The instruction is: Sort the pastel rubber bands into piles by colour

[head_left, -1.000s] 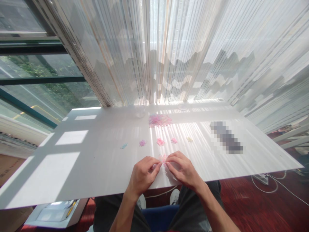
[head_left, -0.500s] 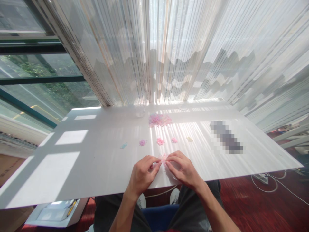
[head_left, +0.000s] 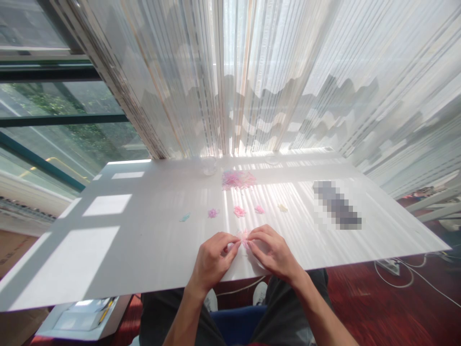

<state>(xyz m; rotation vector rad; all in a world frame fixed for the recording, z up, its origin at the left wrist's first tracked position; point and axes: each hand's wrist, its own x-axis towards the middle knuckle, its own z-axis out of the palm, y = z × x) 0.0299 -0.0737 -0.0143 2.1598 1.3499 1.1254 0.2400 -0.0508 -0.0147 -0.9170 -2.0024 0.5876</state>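
My left grip point(head_left: 212, 259) and right grip point(head_left: 273, 252) stay clamped together on the pink strands point(head_left: 245, 236), barely shifting above the white worktop point(head_left: 108, 259).

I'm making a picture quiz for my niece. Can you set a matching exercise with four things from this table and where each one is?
Things
1. pale pink tuft
2. blue tuft
3. clear glass
4. pale yellow tuft

Places
A. right end of the row of small tufts
B. between the fingertips of the left hand and right hand
C. far edge of the table
D. left end of the row

Pairs: 1-B, 2-D, 3-C, 4-A
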